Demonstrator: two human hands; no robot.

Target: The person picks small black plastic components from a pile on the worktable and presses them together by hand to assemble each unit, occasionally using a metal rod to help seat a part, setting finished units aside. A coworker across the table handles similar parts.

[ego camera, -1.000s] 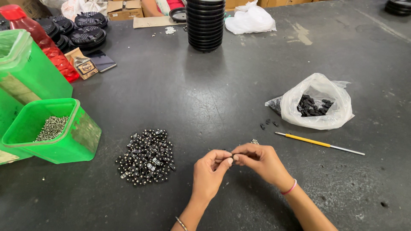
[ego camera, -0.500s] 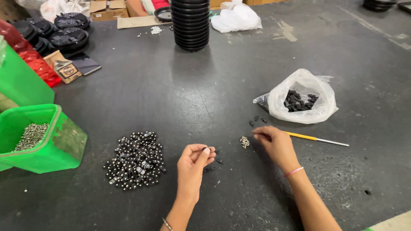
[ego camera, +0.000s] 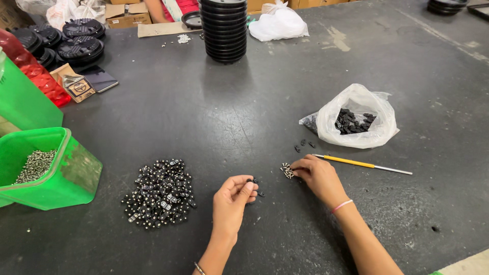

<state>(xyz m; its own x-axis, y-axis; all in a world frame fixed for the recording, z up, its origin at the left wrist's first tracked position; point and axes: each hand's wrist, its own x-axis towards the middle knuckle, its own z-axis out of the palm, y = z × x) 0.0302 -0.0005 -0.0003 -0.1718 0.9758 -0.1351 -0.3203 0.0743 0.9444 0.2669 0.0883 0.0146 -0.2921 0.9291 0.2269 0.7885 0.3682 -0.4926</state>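
At a dark, scuffed work surface point(ego camera: 214, 117), my right hand point(ego camera: 318, 175) reaches out to a small cluster of silver screws point(ego camera: 287, 170), fingertips pressed together on its edge as if pinching one loose, though I cannot tell whether a screw is actually caught. My left hand point(ego camera: 233, 201) rests palm-up near my body, fingers curled loosely around a small black clip point(ego camera: 250, 181) held at the fingertips; another black piece point(ego camera: 260, 193) lies just beside that hand on the surface.

A pile of finished black-and-silver parts point(ego camera: 159, 198) sits to the left, close to a green plastic bin point(ego camera: 71, 178) holding more screws. To the right, a white plastic bag point(ego camera: 359, 119) spills open with more black clips, a few loose ones point(ego camera: 304, 145) scattered before it, and a yellow-handled screwdriver point(ego camera: 356, 163) lies just beyond my right hand. A stack of black round lids point(ego camera: 224, 28) stands at the far side.

Doing this well, as I judge it, means lifting a single screw by its head and not dragging the cluster apart, while keeping the clip steady and turned hole-up in my left hand so the two meet cleanly.
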